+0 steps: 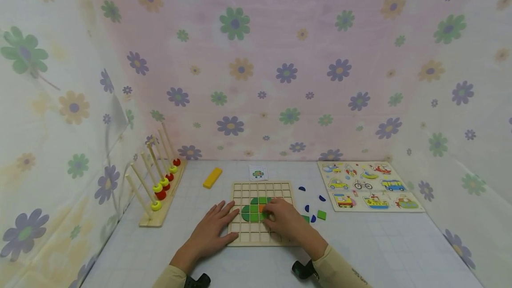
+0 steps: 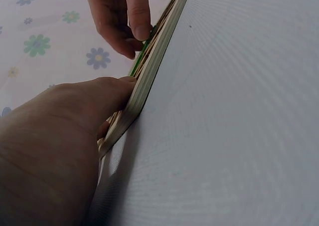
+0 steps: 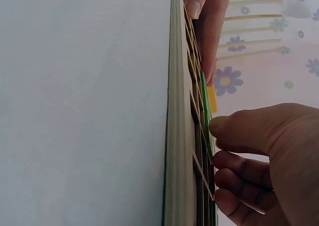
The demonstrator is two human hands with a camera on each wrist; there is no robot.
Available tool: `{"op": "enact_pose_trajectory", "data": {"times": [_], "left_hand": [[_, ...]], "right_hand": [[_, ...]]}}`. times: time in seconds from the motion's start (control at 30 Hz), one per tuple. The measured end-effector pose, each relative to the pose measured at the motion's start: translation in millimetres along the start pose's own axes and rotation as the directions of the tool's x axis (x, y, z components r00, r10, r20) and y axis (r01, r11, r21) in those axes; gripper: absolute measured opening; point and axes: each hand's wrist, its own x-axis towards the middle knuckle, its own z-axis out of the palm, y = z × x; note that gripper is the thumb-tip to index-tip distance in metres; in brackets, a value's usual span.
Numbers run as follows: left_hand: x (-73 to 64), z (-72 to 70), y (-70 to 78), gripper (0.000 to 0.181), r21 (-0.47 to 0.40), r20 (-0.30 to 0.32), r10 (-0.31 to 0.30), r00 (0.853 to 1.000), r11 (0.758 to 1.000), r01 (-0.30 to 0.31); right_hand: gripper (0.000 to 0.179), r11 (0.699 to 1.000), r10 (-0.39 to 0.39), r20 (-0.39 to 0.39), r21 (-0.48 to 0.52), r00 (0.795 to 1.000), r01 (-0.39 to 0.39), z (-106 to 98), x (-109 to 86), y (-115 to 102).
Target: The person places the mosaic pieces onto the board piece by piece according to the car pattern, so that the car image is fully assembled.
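A wooden grid board (image 1: 244, 236) lies on the table, with green pieces (image 1: 246, 213) and an orange piece (image 1: 262, 208) set in its middle cells. My left hand (image 1: 211, 229) rests along the board's left edge, fingers extended and thumb at the lower corner. Over the middle of the grid, my right hand (image 1: 286, 218) has its fingers curled and pinches a small green piece (image 1: 266, 215), mostly hidden by the fingertips. In the right wrist view, the right thumb (image 3: 232, 128) meets a green edge at the board's surface. Behind the board lies a small picture card (image 1: 258, 173).
Several dark blue half-round pieces (image 1: 302, 188) and a green square (image 1: 322, 214) lie right of the board. A wooden peg rack (image 1: 151, 222) with red and yellow beads stands left. A yellow block (image 1: 212, 178) lies behind the left hand; a vehicle puzzle (image 1: 362, 194) lies far right.
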Motion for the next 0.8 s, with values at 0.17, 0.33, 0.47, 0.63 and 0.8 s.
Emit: {"op": "enact_pose_trajectory", "data": {"times": [0.17,0.33,0.47,0.63,0.8], "left_hand": [[-0.1,-0.3,0.4,0.072,0.008,-0.005,0.009,1.000,1.000,-0.009],[-0.4,-0.4,1.6,0.072,-0.001,-0.008,0.007,1.000,1.000,-0.007],[-0.8,-0.2,1.3,0.073,-0.002,-0.003,0.004,1.000,1.000,-0.004],[-0.2,0.2,1.0,0.073,-0.006,0.001,-0.001,1.000,1.000,0.001],[-0.4,-0.5,1.2,0.073,-0.027,0.003,-0.005,1.000,1.000,0.005]], "right_hand": [[0.023,1.000,0.025,0.016,0.014,1.000,-0.026,2,-0.1,0],[0.021,0.999,0.027,0.012,0.017,1.000,-0.027,2,0.1,0],[0.020,0.999,0.028,0.011,0.019,1.000,-0.028,0,-0.4,-1],[0.020,0.999,0.020,-0.012,0.040,1.000,-0.019,-9,-1.2,-4],[0.020,0.999,0.034,-0.028,0.043,0.999,-0.033,-16,-1.4,1]]}}
